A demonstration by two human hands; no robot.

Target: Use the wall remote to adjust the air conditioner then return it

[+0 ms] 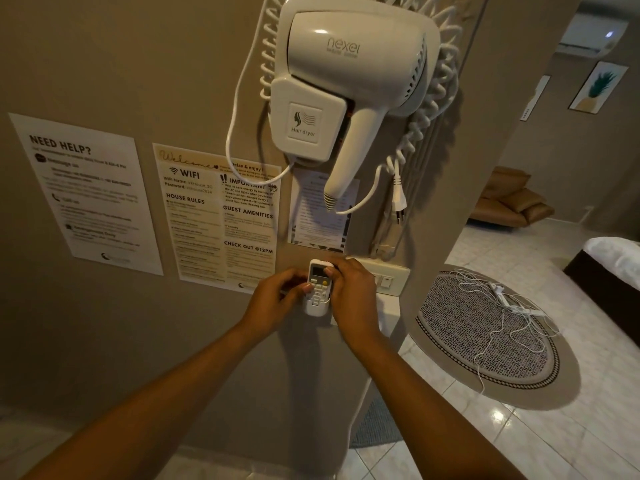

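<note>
A small white remote (319,284) with a grey screen and a yellow button sits upright in a white wall holder (314,310) on the beige wall. My left hand (273,299) touches the remote's left side with thumb and fingertips. From the right, my right hand (349,292) grips its upper edge, thumb beside the screen. The air conditioner (594,32) hangs high on the far wall at the top right, with a small light glowing on it.
A white hair dryer (346,84) with a coiled cord hangs on the wall above the remote. Paper notices (221,216) are stuck to its left. A light switch plate (388,277) is behind my right hand. An oval rug (485,334) with a white cable lies on the tiled floor.
</note>
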